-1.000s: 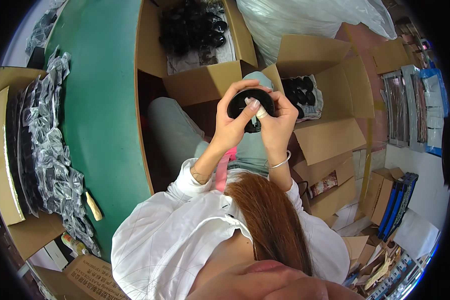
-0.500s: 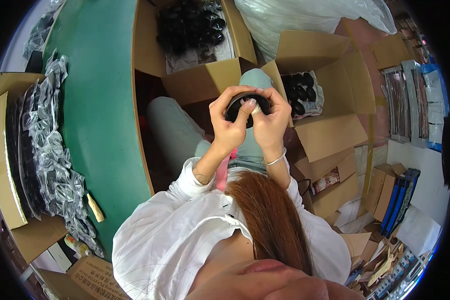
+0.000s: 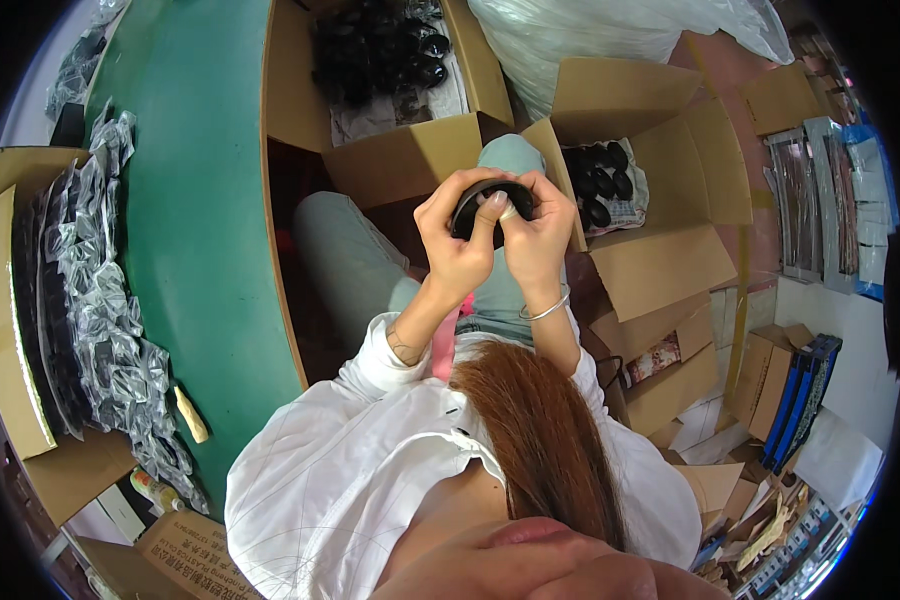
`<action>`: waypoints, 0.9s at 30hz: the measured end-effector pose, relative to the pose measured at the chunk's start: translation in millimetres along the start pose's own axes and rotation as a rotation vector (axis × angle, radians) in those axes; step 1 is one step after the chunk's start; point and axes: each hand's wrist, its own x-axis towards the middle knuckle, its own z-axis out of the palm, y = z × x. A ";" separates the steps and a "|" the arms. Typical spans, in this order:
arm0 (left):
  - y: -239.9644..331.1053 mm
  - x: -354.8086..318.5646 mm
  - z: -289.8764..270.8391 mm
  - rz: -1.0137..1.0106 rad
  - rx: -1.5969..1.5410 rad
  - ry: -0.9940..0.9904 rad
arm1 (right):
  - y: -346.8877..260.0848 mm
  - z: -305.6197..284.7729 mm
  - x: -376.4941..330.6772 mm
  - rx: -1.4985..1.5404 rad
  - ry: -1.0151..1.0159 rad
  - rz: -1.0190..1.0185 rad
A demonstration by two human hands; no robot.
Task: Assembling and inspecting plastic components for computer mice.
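Both hands hold a black, rounded, hollow shell (image 3: pixel 465 219) above my lap, its open side facing me. My left hand (image 3: pixel 456 256) is closed round its left rim, with the thumb pressed inside. On the opposite side, my right hand (image 3: pixel 538 247) grips the rim, its thumb also reaching into the hollow. The two thumb tips nearly meet. Something pale shows at the right thumb; I cannot tell what it is. The fingers behind the shell are mostly hidden.
Beyond my knees, an open carton (image 3: pixel 400 160) holds many black parts (image 3: pixel 370 55). Right of it, another carton (image 3: pixel 660 265) contains several black oval pieces (image 3: pixel 598 183). A green table (image 3: pixel 195 220) at left bears plastic-wrapped parts (image 3: pixel 105 290) and a pale wooden-looking stick (image 3: pixel 191 415).
The shell has turned and tilted slightly between my hands. My right hand has shifted a little to the left, and both hands keep their hold.
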 end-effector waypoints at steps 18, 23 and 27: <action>3.5 14.6 -13.1 -0.530 -0.352 0.103 | -0.6 -3.8 0.7 -0.326 0.035 0.135; -4.7 15.9 -20.0 -0.521 -0.045 -0.048 | 7.0 -16.3 8.4 -0.390 0.096 0.114; -9.6 11.4 -18.1 -0.447 0.046 0.031 | 15.5 -16.0 6.7 -0.217 0.069 0.179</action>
